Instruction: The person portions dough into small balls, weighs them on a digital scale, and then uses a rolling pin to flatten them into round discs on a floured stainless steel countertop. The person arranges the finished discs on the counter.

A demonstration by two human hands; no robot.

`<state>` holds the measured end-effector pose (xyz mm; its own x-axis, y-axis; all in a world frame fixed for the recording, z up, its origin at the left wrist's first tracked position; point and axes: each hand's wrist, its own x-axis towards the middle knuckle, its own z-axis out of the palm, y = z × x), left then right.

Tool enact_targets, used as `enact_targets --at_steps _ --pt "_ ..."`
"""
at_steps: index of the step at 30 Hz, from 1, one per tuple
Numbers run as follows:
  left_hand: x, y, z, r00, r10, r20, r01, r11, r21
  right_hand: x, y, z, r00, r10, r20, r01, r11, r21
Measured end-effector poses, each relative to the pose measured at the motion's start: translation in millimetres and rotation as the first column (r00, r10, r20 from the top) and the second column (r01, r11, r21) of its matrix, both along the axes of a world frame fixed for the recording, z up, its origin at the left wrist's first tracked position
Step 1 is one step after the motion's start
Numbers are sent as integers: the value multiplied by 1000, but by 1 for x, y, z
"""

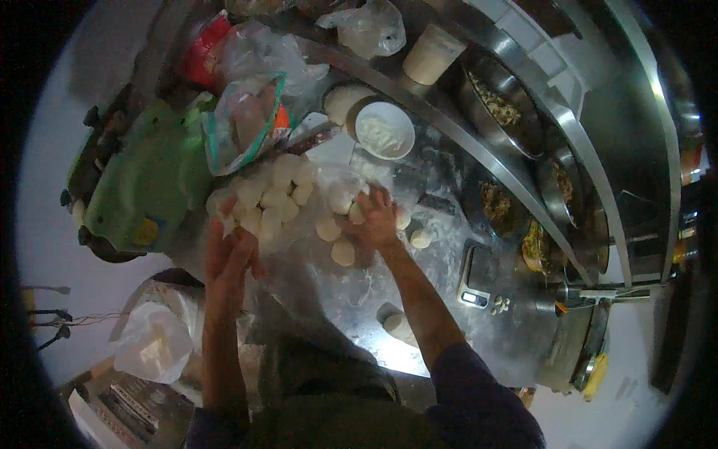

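Many pale round dough balls (275, 197) sit close together on the floured metal worktop (359, 292). Thin clear plastic film (322, 174) seems to lie over part of them. My left hand (231, 244) is at the left end of the group, fingers bent near a pale edge; whether it grips film or dough is unclear. My right hand (374, 219) rests palm down with spread fingers over dough balls at the right, partly hiding them. Two loose dough balls (343, 252) lie just left of its wrist, and another dough ball (420, 238) lies to its right.
Beyond the dough stands a white bowl of flour (385, 132). A digital scale (477, 275) lies at the right, near small dough bits (501, 305). Metal bowls of filling (499, 106) stand along the steel shelf edge (449, 123). A green bag (151, 179) and plastic bags (247, 123) crowd the left.
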<state>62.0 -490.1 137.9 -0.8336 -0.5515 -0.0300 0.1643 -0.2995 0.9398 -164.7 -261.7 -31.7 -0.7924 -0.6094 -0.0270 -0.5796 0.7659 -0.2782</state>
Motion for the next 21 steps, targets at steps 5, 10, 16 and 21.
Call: enact_targets --at_steps 5,10,16,21 --pt "-3 -3 3 1000 2 -27 -3 1000 -29 21 1 6 984 46 -173 -62 994 -85" --pt "10 -14 4 997 4 73 -3 1000 -11 2 34 -14 967 148 -206 -164 984 -65" --pt "15 -6 -4 999 -36 -27 35 999 -24 60 -5 61 616 100 782 783 33 -621" --pt "7 7 -3 1000 -26 -16 26 1000 12 119 -78 133 852 144 504 369 518 -772"
